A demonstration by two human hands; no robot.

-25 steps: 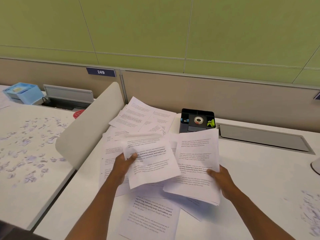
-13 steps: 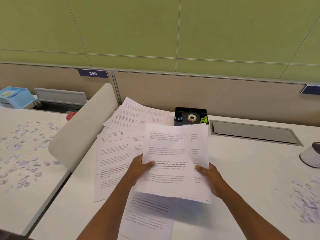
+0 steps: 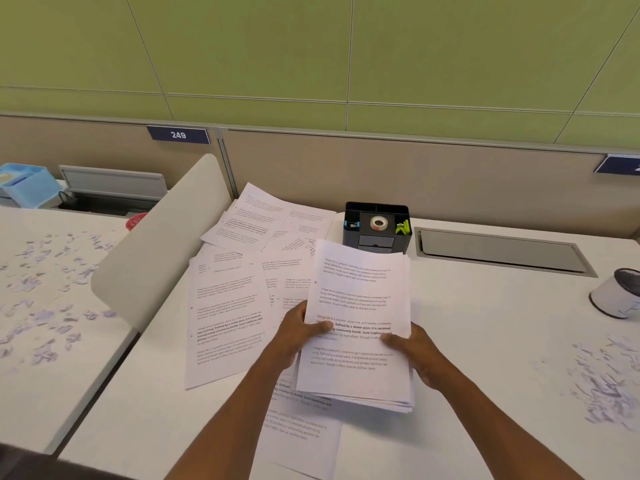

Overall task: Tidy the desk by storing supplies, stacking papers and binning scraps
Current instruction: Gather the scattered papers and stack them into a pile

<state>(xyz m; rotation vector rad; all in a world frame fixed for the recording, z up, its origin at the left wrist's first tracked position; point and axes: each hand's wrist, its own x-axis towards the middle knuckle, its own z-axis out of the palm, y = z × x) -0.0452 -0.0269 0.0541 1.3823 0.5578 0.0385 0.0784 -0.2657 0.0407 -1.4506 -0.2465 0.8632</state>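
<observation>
Both hands, the left hand point(image 3: 298, 332) and right hand point(image 3: 414, 351), grip one stack of papers point(image 3: 358, 323) by its sides above the table point(image 3: 485, 341) middle. One black organizer point(image 3: 376, 225) stands at the far edge, one roll of tape point(image 3: 378, 222) inside.

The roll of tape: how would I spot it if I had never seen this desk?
Find the beige partition along the back of the white desk; a black organizer stands against it, just beyond the stack of papers held in both hands. The roll of tape lies in its middle compartment: a white ring, flanked by blue clips on one side and something bright green on the other.
</observation>
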